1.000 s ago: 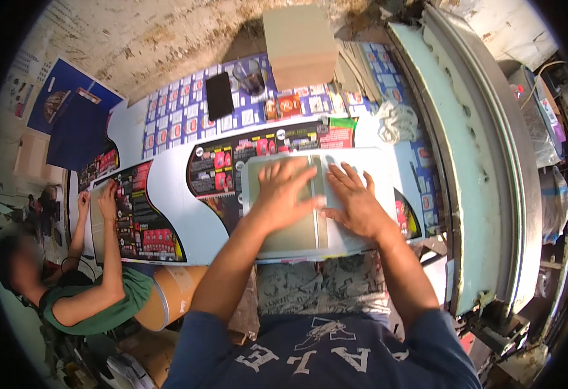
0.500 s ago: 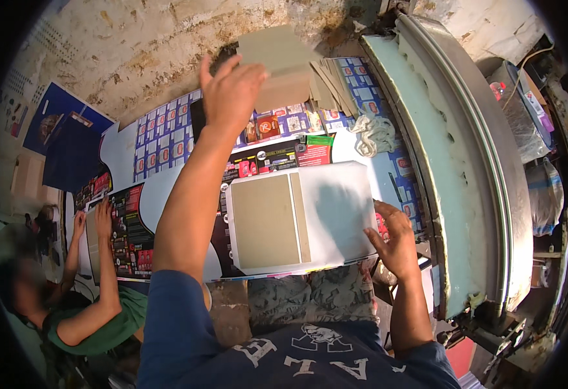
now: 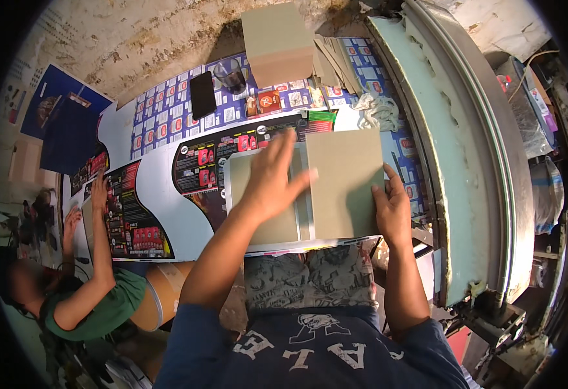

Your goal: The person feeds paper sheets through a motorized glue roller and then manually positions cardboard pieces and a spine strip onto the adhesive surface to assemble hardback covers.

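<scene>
A grey-brown board (image 3: 345, 188) lies on the right part of a white-bordered sheet (image 3: 271, 244). Beside it, on the sheet's left part, is another board (image 3: 245, 170), partly covered by my left arm and hand. My left hand (image 3: 272, 185) is spread open, its thumb reaching the left edge of the right-hand board. At that board's right edge rests my right hand (image 3: 393, 211), thumb apart from the fingers and lying by the rim. A narrow strip (image 3: 305, 217) of board shows between the two boards.
A tall stack of boards (image 3: 277, 48) stands at the back, with loose strips (image 3: 336, 68) beside it. A phone (image 3: 203, 94), a glass (image 3: 230, 76) and a crumpled cloth (image 3: 378, 111) lie nearby. A large machine (image 3: 456, 155) borders the right. A co-worker (image 3: 96, 305) works at the left.
My left hand has come down from the stack toward me, and a board now covers the sheet's bare right part. My right hand has shifted slightly up along the edge.
</scene>
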The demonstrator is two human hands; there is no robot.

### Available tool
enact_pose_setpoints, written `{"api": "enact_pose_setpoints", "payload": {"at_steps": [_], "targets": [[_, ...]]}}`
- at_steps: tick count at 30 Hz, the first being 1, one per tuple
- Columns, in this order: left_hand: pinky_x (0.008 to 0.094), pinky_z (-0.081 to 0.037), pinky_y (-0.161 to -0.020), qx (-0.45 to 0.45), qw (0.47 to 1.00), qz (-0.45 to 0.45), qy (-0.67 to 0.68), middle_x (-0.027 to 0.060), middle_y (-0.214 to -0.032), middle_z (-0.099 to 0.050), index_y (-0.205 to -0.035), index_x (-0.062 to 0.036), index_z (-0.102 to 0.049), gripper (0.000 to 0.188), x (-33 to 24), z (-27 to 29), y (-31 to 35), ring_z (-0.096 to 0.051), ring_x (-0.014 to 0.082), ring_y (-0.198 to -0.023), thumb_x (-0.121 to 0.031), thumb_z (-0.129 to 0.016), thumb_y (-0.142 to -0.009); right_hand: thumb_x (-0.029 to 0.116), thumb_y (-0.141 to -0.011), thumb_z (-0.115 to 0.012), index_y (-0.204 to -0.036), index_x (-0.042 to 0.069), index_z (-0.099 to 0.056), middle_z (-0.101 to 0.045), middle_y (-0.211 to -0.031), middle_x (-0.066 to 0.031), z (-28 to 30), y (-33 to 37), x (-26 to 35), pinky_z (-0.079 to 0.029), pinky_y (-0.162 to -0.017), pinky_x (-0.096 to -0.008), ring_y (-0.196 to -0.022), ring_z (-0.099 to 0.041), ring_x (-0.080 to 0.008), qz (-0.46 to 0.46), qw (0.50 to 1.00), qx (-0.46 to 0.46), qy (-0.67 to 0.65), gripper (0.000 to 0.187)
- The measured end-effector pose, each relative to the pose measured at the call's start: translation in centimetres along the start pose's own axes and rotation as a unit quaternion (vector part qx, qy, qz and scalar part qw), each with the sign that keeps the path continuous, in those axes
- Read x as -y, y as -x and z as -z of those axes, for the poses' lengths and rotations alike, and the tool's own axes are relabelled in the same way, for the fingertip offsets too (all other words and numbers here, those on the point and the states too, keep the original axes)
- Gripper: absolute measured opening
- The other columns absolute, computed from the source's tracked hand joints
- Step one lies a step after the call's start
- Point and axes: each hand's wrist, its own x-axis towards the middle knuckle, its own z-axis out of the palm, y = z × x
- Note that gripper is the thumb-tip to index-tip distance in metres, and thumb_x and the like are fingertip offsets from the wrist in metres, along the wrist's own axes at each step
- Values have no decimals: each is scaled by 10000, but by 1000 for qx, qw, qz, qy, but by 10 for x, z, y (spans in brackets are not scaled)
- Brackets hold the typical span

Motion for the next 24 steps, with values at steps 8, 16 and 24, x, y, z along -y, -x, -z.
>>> {"api": "enact_pose_setpoints", "payload": {"at_steps": [8,16,24], "targets": [[622,-202,-1188,239,970,11,-45,163,-1642,-270,-1552,-59,-371,1141,12,-32,68,-217,401,-1531,-543,-882,-653,77,-960,-599,-1428,20,-467,-730,-1060,-213,-11,-11,-41,-543,-818,-386,-938,-725,-295,-41,994,-19,100,490],[634,-217,-1169,217,975,18,-34,122,-1627,-287,-1541,-108,-392,1111,14,-35,72,-249,373,-1518,-513,-893,-635,107,-966,-595,-1420,20,-471,-723,-1124,-239,-14,-13,-33,-542,-870,-408,-1000,-724,-342,-54,990,-16,126,479],[635,-208,-1162,223,974,25,-32,109,-1631,-276,-1546,-132,-396,1081,14,-34,72,-237,359,-1523,-514,-875,-656,103,-961,-590,-1417,29,-468,-699,-1182,-279,-15,-17,-39,-528,-941,-439,-1080,-696,-413,-50,989,-12,140,478]]}}
